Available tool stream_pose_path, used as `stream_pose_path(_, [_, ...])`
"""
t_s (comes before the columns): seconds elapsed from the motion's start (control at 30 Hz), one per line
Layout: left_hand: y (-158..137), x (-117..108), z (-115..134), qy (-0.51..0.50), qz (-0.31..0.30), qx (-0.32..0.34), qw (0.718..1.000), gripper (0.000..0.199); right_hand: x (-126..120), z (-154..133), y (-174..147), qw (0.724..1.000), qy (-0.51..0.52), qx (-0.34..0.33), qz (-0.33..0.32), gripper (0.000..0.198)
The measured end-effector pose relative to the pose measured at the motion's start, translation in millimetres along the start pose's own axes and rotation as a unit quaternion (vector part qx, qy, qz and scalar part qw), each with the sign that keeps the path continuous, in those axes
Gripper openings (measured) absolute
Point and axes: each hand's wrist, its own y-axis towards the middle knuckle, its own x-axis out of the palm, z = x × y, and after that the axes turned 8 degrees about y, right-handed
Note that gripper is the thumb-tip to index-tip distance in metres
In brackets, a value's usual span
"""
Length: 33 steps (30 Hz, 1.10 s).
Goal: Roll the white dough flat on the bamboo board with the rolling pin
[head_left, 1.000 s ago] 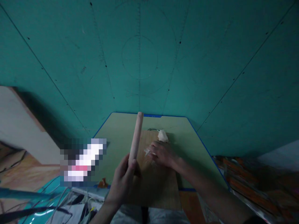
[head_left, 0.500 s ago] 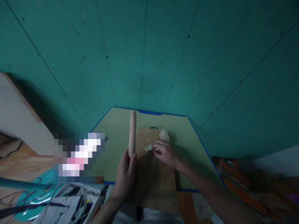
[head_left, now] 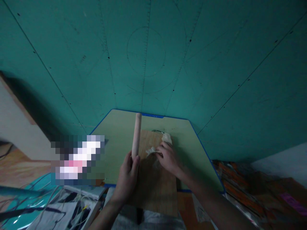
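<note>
My left hand [head_left: 128,174] is closed around the lower end of a plain wooden rolling pin [head_left: 137,134], which points up and away from me. Over the wooden cutting board [head_left: 155,195], my right hand [head_left: 168,156] pinches a whitish, crumpled soft piece [head_left: 150,151]; whether it is dough or cloth I cannot tell. Just beyond those fingers, a larger pale lump [head_left: 167,138] rests at the board's far right corner, partly hidden by the hand. A dark, thin loop [head_left: 157,131] shows at the far end of the board.
The board lies on a pale green table [head_left: 192,143] with a blue rim, set against a green wall [head_left: 153,64]. To the left stand a teal stool-like thing [head_left: 31,201] and a box with cables [head_left: 69,204]. Orange-brown clutter [head_left: 240,185] lies to the right. A blurred patch covers the table's left side.
The view has shifted slightly. The rolling pin leans a little more to the right at its top. My right hand still pinches the whitish piece, its fingers slightly differently placed.
</note>
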Motion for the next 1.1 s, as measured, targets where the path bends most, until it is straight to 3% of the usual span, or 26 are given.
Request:
stream_pose_path(0.27, [-0.1,1.4,-2.3,0.008,-0.007,-0.001,1.0,0.046,-7.0,0.3,3.4,0.998,-0.043,-0.019,-0.031,0.015])
stream_pose_path(0.57, [0.5,2.0,-1.2,0.004,-0.021,-0.006,1.0,0.05,-17.7,20.6,-3.5,0.989,0.128,0.06,0.052,0.018])
stream_pose_path(0.67, [0.5,0.8,0.8,0.007,-0.024,-0.004,1.0,0.051,-22.2,22.1,-9.7,0.987,0.154,0.007,0.041,0.033])
stream_pose_path(0.83, [1.0,-0.4,2.2,0.011,-0.029,-0.011,0.999,0.053,-22.8,17.8,-16.6,0.99,0.078,-0.096,-0.07,0.035])
stream_pose_path(1.1, [2.3,0.2,-0.1,0.012,-0.04,-0.009,0.999,0.05,1.3,14.6,-33.0,0.992,0.068,-0.108,0.011,0.026])
